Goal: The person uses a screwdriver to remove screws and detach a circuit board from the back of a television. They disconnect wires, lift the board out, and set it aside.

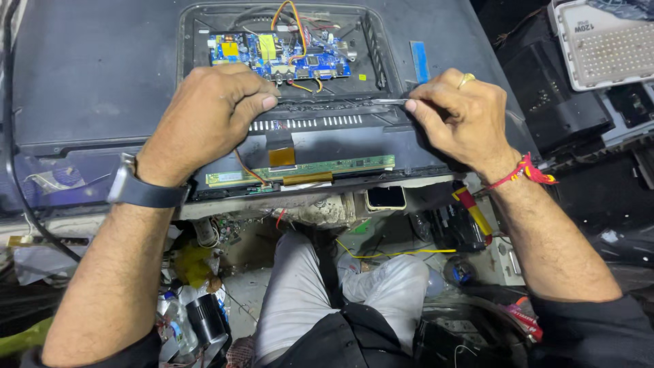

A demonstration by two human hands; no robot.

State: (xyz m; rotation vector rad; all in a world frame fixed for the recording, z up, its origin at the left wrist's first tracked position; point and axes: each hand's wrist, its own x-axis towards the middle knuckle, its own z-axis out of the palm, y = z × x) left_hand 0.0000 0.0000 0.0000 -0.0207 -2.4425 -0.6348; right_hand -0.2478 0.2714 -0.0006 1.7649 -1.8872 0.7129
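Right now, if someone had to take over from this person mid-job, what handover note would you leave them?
Left hand: curled in a loose fist, knuckles pressing on the dark back cover of the flat-panel TV just below the opening; it holds nothing that shows.
Right hand: pinch grip on a thin metal tool, tip at the cover's edge.
Things: the blue main board lies exposed in the opening, its orange wires attached; the narrow green strip board with its ribbon cable shows along the near edge.
Done: the boards are uncovered.
Left: the boards remain mounted and wired.
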